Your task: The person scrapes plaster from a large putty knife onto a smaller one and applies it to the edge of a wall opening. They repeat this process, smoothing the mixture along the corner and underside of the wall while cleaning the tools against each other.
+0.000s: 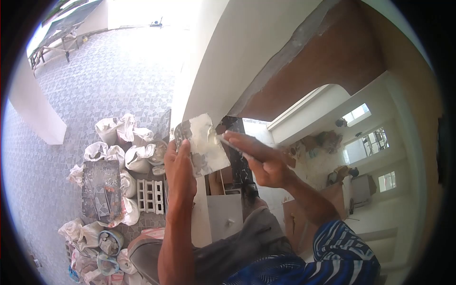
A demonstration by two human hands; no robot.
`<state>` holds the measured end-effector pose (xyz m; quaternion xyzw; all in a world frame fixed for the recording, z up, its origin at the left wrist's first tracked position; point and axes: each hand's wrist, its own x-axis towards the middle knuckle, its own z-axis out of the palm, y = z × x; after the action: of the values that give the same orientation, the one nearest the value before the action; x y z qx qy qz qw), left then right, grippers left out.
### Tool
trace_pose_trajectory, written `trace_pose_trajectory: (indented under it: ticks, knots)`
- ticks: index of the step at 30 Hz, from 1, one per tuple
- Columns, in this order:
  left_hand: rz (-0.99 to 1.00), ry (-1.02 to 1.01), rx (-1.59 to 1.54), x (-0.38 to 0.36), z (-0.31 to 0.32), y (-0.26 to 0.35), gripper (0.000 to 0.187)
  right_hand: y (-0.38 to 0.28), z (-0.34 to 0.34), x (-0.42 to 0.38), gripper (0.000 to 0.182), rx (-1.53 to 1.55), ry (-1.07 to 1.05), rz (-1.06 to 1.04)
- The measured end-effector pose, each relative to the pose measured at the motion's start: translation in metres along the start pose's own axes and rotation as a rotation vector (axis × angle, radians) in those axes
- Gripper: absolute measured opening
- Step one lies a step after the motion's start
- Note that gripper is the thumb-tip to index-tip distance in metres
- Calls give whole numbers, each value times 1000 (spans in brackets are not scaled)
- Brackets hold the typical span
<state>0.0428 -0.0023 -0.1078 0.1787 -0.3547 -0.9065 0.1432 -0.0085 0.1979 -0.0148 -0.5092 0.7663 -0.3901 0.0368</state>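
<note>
My left hand [180, 168] grips a flat rectangular plastering board [198, 164] from its left edge, thumb over the face. Pale wet putty [205, 135] is smeared thickly over the board's upper and right side, with grey patches around it. At the board's right edge, my right hand [266, 159] is closed around a putty knife [233, 145], whose thin blade shows nearly edge-on. The blade's tip is right by the putty. My fingers hide most of the knife's handle.
Below left stand white sacks [138, 159], a hollow concrete block [151, 196], a dark stained board [101, 192] and a bucket [110, 242]. A curved white wall [213, 71] rises ahead. At the right, a person [342, 175] is in the room below.
</note>
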Motion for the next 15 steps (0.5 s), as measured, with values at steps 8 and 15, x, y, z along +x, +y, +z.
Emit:
trace_pose_trajectory:
  ticks: [8, 15]
  knots:
    - [-167, -79, -81, 0, -9, 4, 33, 23, -1, -26, 66, -422, -191, -211]
    - [-22, -49, -92, -3, -10, 35, 30, -14, -100, 11, 64, -933, 143, -178]
